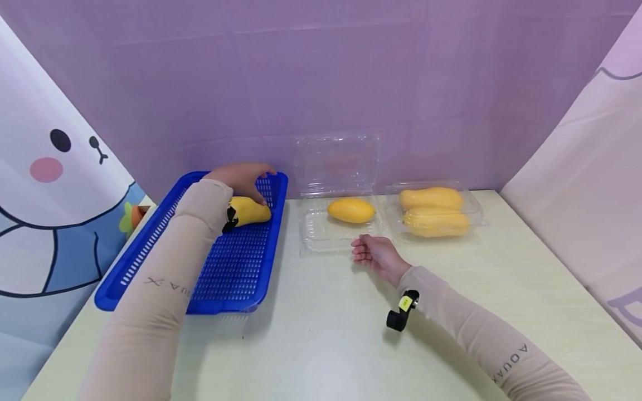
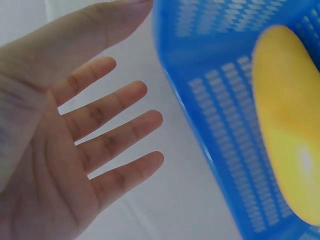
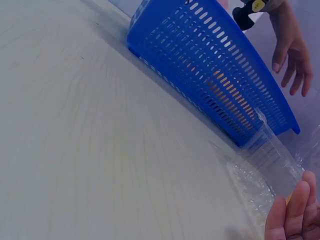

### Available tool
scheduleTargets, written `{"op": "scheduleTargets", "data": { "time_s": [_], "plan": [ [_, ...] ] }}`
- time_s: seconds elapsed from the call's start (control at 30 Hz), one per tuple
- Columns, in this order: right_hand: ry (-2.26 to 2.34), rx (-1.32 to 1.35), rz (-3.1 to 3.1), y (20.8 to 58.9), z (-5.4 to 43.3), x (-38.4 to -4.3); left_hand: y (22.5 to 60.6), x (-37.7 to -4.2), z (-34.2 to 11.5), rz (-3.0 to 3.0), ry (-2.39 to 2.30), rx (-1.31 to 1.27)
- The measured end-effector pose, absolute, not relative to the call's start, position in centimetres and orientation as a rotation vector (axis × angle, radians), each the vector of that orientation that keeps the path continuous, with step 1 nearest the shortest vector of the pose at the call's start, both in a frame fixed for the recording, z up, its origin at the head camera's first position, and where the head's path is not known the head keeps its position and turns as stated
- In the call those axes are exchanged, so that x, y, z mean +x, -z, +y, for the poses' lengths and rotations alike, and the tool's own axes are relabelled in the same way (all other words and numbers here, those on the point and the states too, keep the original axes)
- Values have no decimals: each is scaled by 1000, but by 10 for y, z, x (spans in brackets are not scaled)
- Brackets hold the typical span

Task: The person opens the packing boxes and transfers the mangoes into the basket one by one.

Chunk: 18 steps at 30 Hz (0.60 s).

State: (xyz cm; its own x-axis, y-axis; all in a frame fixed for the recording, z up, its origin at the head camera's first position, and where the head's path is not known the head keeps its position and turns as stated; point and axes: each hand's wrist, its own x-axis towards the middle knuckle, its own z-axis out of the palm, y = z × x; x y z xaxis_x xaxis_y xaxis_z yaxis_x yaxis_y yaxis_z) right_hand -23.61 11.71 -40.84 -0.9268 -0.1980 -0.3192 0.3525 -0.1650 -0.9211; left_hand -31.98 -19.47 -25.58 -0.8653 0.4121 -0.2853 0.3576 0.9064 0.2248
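Note:
My left hand is over the far end of the blue plastic basket, its fingers spread and nothing held. Below it in the basket lies a yellow mango, which also shows large at the right of the left wrist view. My right hand is at the front rim of an opened clear plastic clamshell box, fingers loosely bent, with fingertips right at the rim. One mango lies inside that box, and its lid stands up behind. The right wrist view shows those fingertips beside the clear wall.
Right of the opened box sits a second clear clamshell box with two mangoes in it. A purple cloth hangs behind the pale table. Printed cloths stand at both sides, the left one close to the basket.

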Motion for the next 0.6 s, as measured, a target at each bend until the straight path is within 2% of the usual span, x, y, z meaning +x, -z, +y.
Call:
{"op": "scheduleTargets", "data": {
  "time_s": [0.3, 0.6],
  "plan": [
    [2153, 141, 1756, 409, 117, -237, 252, -315, -163, 2752, -95, 746],
    [2138, 135, 1748, 409, 118, -237, 261, -322, -144, 2723, -77, 744]
  ]
}}
